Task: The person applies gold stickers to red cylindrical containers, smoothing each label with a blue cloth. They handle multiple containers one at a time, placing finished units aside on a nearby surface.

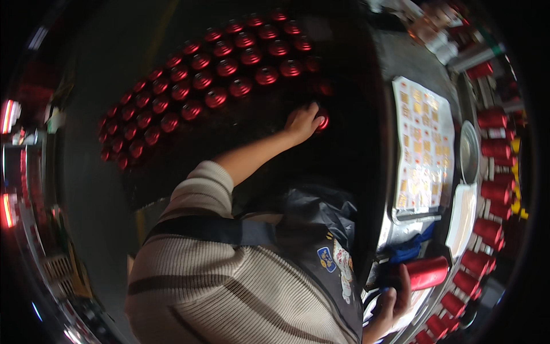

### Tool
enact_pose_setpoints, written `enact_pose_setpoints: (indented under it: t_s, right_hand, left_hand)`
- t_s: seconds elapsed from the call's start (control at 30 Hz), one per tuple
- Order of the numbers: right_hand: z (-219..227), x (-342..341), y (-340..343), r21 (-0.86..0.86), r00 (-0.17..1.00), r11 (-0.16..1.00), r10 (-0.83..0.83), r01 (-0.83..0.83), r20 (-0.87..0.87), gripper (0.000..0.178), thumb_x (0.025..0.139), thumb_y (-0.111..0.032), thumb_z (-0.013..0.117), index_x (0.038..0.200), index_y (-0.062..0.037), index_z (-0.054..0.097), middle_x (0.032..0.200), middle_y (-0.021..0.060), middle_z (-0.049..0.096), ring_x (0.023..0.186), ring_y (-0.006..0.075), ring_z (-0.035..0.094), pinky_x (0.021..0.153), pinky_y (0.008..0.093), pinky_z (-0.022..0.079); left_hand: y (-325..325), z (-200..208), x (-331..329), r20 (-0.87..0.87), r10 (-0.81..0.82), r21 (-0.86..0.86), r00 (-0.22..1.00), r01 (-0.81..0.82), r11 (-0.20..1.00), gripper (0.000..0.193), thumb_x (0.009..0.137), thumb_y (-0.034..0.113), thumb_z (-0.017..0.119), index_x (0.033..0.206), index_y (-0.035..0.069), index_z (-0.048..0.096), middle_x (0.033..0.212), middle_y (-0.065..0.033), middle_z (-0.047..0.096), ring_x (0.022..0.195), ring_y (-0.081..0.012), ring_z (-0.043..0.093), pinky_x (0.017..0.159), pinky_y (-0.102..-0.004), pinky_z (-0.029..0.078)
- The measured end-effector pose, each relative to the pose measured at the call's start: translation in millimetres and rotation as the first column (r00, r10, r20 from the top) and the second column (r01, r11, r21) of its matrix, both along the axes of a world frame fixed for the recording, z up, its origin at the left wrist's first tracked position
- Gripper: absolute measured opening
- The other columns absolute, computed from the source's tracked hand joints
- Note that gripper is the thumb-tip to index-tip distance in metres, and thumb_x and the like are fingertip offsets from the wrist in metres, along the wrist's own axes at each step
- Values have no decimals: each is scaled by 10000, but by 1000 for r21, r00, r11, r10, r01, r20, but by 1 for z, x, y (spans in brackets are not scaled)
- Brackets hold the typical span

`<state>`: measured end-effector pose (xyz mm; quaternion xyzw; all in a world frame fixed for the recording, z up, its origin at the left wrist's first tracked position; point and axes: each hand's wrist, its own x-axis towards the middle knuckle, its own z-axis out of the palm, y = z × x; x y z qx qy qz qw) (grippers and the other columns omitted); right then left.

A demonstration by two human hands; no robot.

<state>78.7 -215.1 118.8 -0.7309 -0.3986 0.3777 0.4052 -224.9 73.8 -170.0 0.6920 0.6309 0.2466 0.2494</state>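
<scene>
My left hand [305, 122] reaches out over a dark surface, its fingers curled round the top of a shiny red rounded object [323, 121]. Beyond it stand rows of similar red rounded objects [215, 97], each with a small knob or neck on top. At the lower right, my right hand [392, 307] is bent round the dark end of a red metal cylinder [427, 273], which lies on its side. The fingers partly cover that end. A blue cloth [408, 247] lies just beyond the cylinder.
A tray lined with a printed sheet [423, 146] lies on the right-hand bench. Beside it are a round metal bowl [470, 150] and a white stack [462, 221]. Several red cylinders [490, 230] line the far right. A person's hands [427, 28] show at the top right.
</scene>
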Motion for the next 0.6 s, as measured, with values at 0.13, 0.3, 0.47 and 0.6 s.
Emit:
enact_pose_setpoints:
  t_s: [0.13,0.3,0.47,0.6]
  right_hand:
    - [-41,-38,52,-90,761,960,152,-266,-630,612,971,-360,566,1441,20,468,722,15,629,375,37,337,393,193,302]
    - [-180,-7,67,-285,398,958,-250,-30,-883,295,1041,-324,494,1116,-39,493,620,40,474,445,105,314,468,243,286]
    - [-197,-8,77,-239,29,948,-251,211,-968,466,1030,-234,551,620,-125,358,497,30,271,493,151,269,548,286,318]
    - [-179,-54,85,31,567,925,-206,379,-798,480,1026,-192,554,624,-150,294,508,15,254,478,146,241,561,280,339]
  left_hand:
    - [-89,29,-101,32,302,99,953,-303,948,421,908,384,670,1113,39,543,960,-225,680,885,-428,658,722,-514,521]
    - [-223,52,-229,-203,620,53,758,-624,780,372,908,386,673,1019,61,533,896,-244,667,830,-471,641,675,-548,498]
    - [-353,30,-364,-416,836,230,357,-848,477,330,950,374,612,1048,75,512,948,-251,659,866,-485,636,731,-578,489]
    - [-409,30,-459,-512,859,241,23,-956,169,346,960,380,587,1071,60,512,960,-261,677,899,-460,670,765,-567,524]
